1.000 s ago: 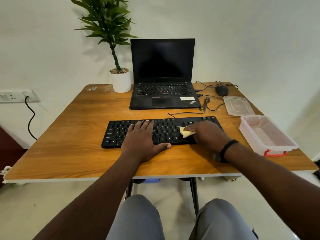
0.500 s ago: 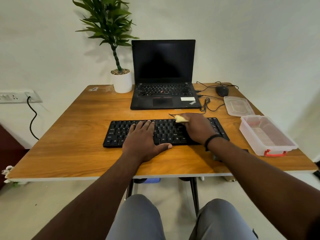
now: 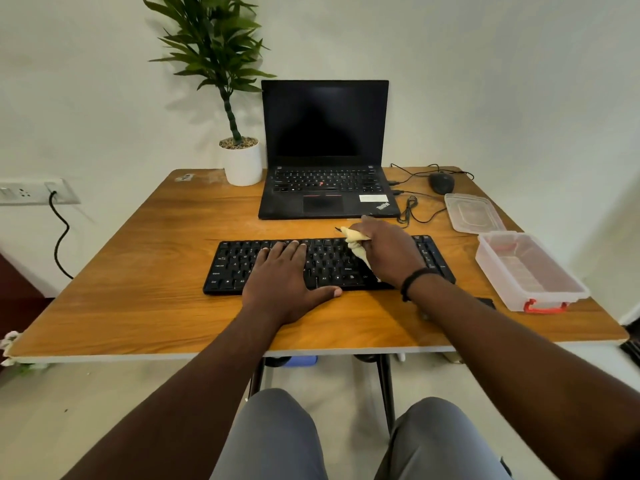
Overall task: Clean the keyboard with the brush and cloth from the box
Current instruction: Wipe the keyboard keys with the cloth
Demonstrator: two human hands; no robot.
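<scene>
**Cloth on the keyboard**

The table (image 3: 145,271) carries the laptop (image 3: 325,150) and, nearer, the keyboard (image 3: 329,263). The box (image 3: 530,271) stands open at the right. The left hand (image 3: 284,282) lies flat on the keys, fingers straight. The right hand (image 3: 388,252) grips the cloth (image 3: 356,244) on the keyboard's far edge.

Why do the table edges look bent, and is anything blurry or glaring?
Head view: the wide lens bows the table edges; soft daylight, the plant casts a faint shadow on the wall; no glare on the dark laptop screen; keyboard and hands look sharp.
</scene>
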